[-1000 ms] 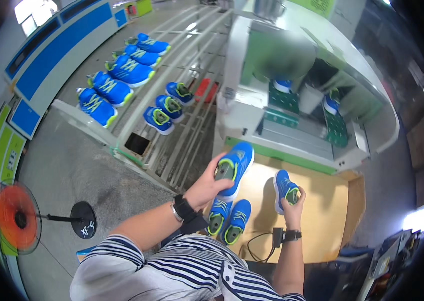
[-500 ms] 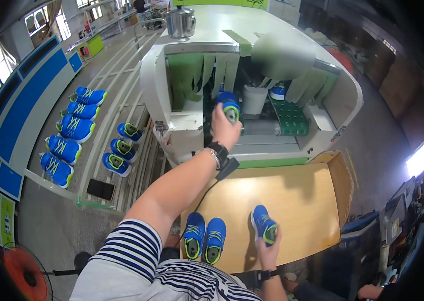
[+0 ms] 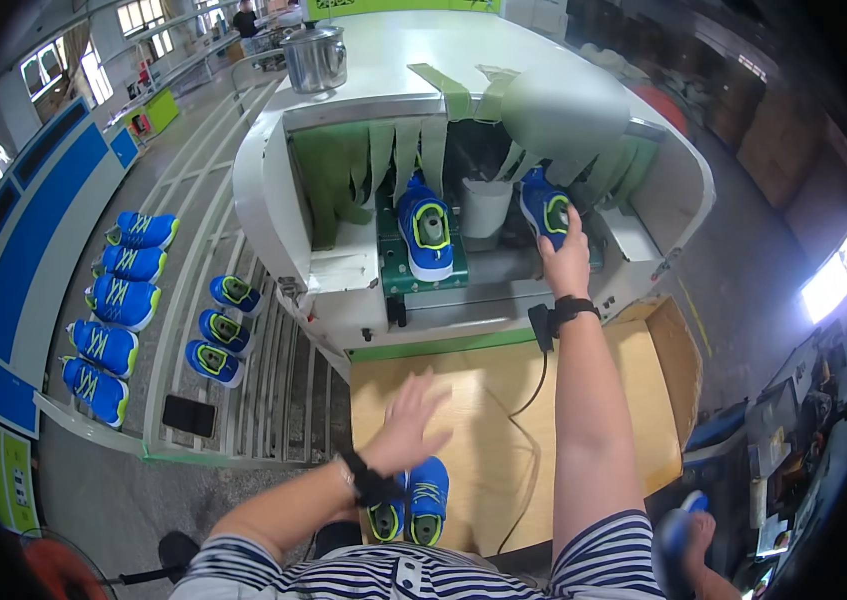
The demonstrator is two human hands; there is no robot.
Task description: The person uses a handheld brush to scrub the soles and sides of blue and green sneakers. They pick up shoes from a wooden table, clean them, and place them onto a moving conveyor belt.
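My right hand [image 3: 565,262] is closed on the heel end of a blue sneaker [image 3: 540,222] at the right conveyor in the machine's opening. Fingers wrap the shoe's collar, and its toe points inward. A second blue sneaker [image 3: 427,235] with a lime-green collar rests alone on the left green belt, heel toward me. Above the wooden board, my left hand [image 3: 405,422] is empty with its fingers spread, slightly blurred. Just below it stands a pair of blue sneakers, the right one [image 3: 429,497] in plain view and the left one [image 3: 384,520] partly behind my wrist.
The white machine [image 3: 393,60] carries a steel pot [image 3: 315,62]; green strips [image 3: 408,150] hang over its opening. At left, several blue sneakers [image 3: 123,300] and a phone [image 3: 189,416] lie on a rail rack. Another person's hand [image 3: 701,535] is at lower right.
My left hand has let go of its sneaker on the left belt and drawn back over the board. My right hand has carried its sneaker from the board up to the right conveyor.
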